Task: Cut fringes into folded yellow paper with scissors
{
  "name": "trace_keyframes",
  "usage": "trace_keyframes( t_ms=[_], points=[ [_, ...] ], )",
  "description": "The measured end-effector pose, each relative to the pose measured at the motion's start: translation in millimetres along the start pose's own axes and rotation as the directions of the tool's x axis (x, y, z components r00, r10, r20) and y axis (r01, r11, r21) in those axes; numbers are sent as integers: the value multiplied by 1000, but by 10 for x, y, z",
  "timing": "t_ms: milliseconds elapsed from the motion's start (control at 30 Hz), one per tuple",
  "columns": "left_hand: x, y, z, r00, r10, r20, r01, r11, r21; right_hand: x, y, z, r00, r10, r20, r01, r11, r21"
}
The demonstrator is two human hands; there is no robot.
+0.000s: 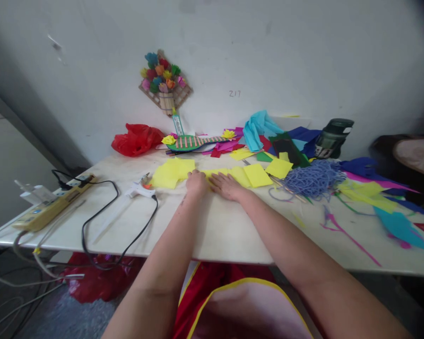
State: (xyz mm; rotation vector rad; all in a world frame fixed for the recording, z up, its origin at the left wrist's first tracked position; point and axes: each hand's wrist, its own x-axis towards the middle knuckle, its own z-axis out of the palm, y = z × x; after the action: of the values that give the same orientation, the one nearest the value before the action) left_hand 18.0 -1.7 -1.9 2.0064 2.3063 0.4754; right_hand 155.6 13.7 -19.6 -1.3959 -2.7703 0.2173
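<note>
A pale table [212, 230] carried everything, its near edge running across the view and its far edge set against a white wall [304, 56]; its right end was cut off by the frame. Along the right edge lay loose sheets of blue, yellow, pink and turquoise paper [381, 197], partly running out of view. A tangle of lavender yarn [314, 179] sat right of centre, with thin sticks half buried under it. A red plastic bag [136, 139] lay at the far edge, left of centre. A yellow power strip [51, 205] rested at the left corner, its black cord [102, 212] looping over the near edge. A dark green jar [334, 137] stood by the far edge, its label too blurred to read. A white glue gun [139, 189] lay left of the hands.

Mid-table, a row of yellow paper squares [256, 175] stretched left to right. The left hand [197, 182] lay on it with fingers curled together, their tips hidden behind the knuckles. The right hand [227, 185] pressed flat just beside, fingers slightly spread on the paper. Whether either pinched a sheet could not be told.
</note>
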Motion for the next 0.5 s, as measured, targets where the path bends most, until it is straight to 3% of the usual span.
trace_keyframes(
  t_ms=[100,200,267,367,500],
  points=[
    [-55,64,-8,990,74,-119,-65,995,76,4,-6,0,1000,-7,6,7,1000,-16],
    [-53,157,56,955,235,-178,-229,972,57,32,5,30,1000,-15,-23,13,999,-51],
    [-37,214,127,938,324,-118,-327,945,1,48,10,50,998,-31,-58,27,997,-72],
    [-18,251,216,939,336,73,-332,941,-66,55,3,64,993,-51,-107,44,997,-69],
    [-9,224,235,892,414,184,-418,908,-21,53,-4,56,998,-12,-54,10,999,-38]
  ],
)
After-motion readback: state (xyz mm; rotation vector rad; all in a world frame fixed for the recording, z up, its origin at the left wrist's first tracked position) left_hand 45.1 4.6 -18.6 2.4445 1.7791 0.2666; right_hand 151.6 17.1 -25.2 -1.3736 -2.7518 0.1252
